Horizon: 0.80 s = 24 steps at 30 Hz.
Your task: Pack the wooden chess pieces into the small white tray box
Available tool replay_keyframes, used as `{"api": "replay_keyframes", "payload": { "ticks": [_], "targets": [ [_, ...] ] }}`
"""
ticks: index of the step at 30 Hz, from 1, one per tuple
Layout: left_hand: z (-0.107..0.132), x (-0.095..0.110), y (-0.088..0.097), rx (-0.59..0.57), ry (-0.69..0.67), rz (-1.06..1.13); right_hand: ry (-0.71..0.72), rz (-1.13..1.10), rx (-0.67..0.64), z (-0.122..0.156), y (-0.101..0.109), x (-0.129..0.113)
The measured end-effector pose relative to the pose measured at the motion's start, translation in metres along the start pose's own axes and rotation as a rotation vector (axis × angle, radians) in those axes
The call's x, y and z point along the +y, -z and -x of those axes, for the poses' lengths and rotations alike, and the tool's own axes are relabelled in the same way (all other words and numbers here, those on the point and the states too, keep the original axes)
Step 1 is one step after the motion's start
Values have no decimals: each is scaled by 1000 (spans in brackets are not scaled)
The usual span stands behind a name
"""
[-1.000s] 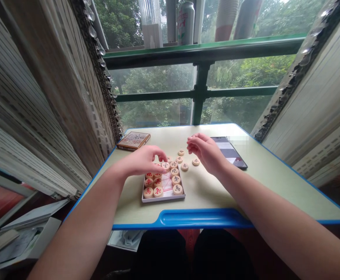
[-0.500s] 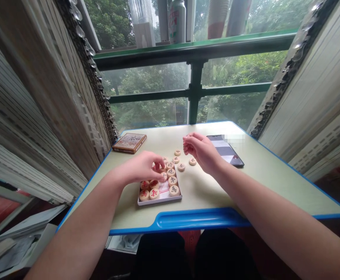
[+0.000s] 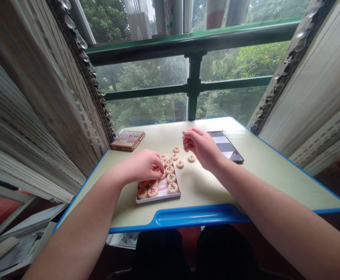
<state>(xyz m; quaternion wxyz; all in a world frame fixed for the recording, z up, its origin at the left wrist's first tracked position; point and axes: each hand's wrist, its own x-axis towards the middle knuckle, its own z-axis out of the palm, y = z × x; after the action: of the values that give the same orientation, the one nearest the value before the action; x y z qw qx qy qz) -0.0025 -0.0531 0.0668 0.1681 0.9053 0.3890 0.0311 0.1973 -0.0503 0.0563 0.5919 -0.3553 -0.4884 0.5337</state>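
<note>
A shallow white box (image 3: 158,199) on the table holds several round wooden Chinese chess pieces, some with red characters, such as this piece (image 3: 153,191), others black, such as this piece (image 3: 172,188). Over its middle, my left hand (image 3: 145,165) pinches a chess piece (image 3: 162,175) low between thumb and fingers, and its palm hides part of the box. Several loose chess pieces (image 3: 180,163) lie on the table beyond and to the right of the box. My right hand (image 3: 200,146) hovers above the table by these pieces, fingers curled closed, with nothing showing in them.
A flat brown box (image 3: 127,140) lies at the table's left back. Behind my right hand rests a dark phone (image 3: 231,149). The table (image 3: 211,186) has a blue rim with a groove (image 3: 199,216) in front. Curtains hang at both sides; a window stands behind.
The view has tilted slightly downward. My left hand stays over the box with its fingers drawn closer around the piece. My right hand keeps almost the same pose.
</note>
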Motion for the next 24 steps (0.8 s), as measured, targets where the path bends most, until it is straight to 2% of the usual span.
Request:
{"api": "replay_keyframes", "payload": {
  "ticks": [6,15,24],
  "targets": [
    [-2,1,-3,-16,-19,-40,-2,12,1,1,0,-1],
    [-2,2,-2,34,-42,-123,24,85,28,0,1,0],
    [2,-1,-3,71,-59,-39,30,94,30,0,2,-1]
  ]
}}
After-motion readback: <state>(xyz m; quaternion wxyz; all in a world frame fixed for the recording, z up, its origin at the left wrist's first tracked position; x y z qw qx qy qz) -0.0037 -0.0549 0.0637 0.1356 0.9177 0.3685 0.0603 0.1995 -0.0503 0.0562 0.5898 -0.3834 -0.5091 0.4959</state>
